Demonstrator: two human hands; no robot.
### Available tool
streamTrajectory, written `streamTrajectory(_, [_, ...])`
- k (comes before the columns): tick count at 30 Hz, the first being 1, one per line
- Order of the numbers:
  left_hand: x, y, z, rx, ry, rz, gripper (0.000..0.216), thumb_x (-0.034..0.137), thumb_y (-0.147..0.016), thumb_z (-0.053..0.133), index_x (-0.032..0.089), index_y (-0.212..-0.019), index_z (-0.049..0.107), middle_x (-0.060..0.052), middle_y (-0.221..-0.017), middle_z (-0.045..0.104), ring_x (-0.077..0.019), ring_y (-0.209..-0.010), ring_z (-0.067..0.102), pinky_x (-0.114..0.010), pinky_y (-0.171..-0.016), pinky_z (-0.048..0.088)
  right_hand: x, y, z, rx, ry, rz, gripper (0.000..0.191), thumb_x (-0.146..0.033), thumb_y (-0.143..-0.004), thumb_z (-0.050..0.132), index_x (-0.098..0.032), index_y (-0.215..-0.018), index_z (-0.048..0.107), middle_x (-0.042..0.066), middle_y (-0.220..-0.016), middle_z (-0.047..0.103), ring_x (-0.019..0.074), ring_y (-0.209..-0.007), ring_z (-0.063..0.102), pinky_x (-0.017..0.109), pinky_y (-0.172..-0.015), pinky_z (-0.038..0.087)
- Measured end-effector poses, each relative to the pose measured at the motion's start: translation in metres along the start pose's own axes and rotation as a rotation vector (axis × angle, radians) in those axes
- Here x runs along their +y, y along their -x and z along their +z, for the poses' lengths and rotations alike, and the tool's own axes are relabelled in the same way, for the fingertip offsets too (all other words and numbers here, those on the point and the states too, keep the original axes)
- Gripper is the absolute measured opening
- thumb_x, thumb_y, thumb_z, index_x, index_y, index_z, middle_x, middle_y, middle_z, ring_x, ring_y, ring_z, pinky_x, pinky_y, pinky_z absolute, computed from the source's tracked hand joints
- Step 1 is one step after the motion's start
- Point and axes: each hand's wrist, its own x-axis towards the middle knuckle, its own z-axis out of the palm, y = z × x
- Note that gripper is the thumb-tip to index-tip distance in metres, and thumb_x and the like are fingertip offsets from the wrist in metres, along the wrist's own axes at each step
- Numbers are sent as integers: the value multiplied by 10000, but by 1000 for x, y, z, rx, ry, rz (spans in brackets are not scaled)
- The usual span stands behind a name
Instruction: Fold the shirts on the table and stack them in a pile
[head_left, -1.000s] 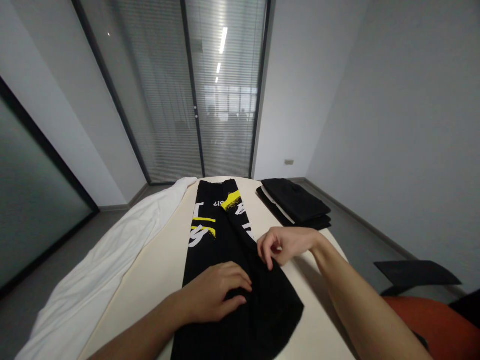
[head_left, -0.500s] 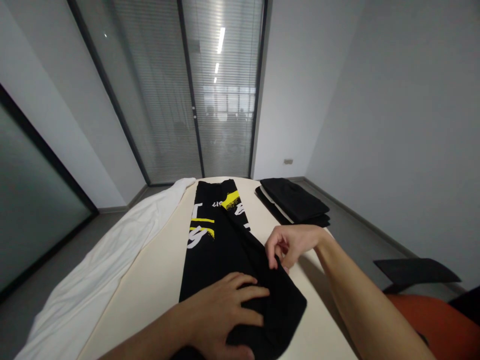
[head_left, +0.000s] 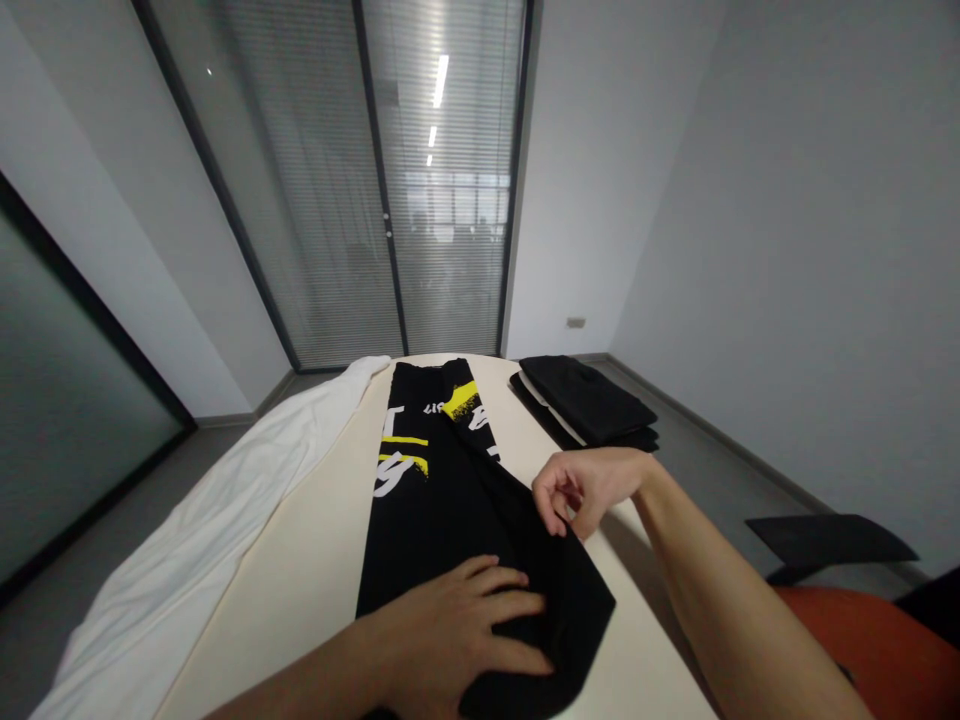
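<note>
A black printed T-shirt point(head_left: 442, 520) lies lengthwise on the table, folded narrow, with white lettering and yellow marks near its far end. Across its near part my left hand point(head_left: 465, 630) rests flat, fingers spread on the cloth. My right hand point(head_left: 581, 490) pinches the shirt's right edge between thumb and fingers, just right of the left hand. A loose flap of the cloth spreads toward the near right, below the right hand. The shirt's nearest end is partly hidden by my left hand and forearm.
A stack of folded dark clothes point(head_left: 589, 400) sits at the table's far right. White cloth point(head_left: 225, 530) drapes along the left side of the pale table point(head_left: 300, 560). An orange and black chair point(head_left: 862, 640) stands at the right. Beyond are glass partitions point(head_left: 442, 250) with blinds.
My left hand has slid slightly right across the black shirt. My right hand keeps its pinch on the edge, almost in place, and the flap beside it lies a little flatter.
</note>
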Motion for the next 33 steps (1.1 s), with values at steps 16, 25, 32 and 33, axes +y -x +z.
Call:
streamTrajectory(16, [14,-6,2,-8,178,99,420,278,-988,425,342,-1390,530,16,-1409,595,-301,-1375,459,-494,-1163,300,-11,-8,7,-105,-27,51,417,-395,-637,890,-109,-896,731,32,-775,746,109,-659,692,127,-490,454])
streamTrajectory(25, [-26,19,-39,436,86,-350,327,280,-994,356,198,-853,639,-23,-739,698,-147,-702,647,-265,-726,452,-19,-32,29,-142,-167,-58,458,-351,-607,907,-125,-940,688,2,-858,729,87,-627,692,163,-597,559])
streamTrajectory(32, [-45,23,-51,429,-21,-512,267,303,-996,409,205,-908,642,-15,-859,715,-143,-807,658,-253,-767,457,-27,-62,57,-220,-102,-133,526,-218,-668,863,-176,-1159,680,13,-1016,709,69,-680,684,173,-687,552])
streamTrajectory(33, [-45,22,-50,425,-55,-509,243,293,-989,425,209,-936,647,-18,-888,717,-148,-831,657,-259,-779,459,-28,-64,59,-223,-56,-132,530,-190,-702,830,-186,-1207,667,12,-1012,710,71,-697,683,172,-698,543])
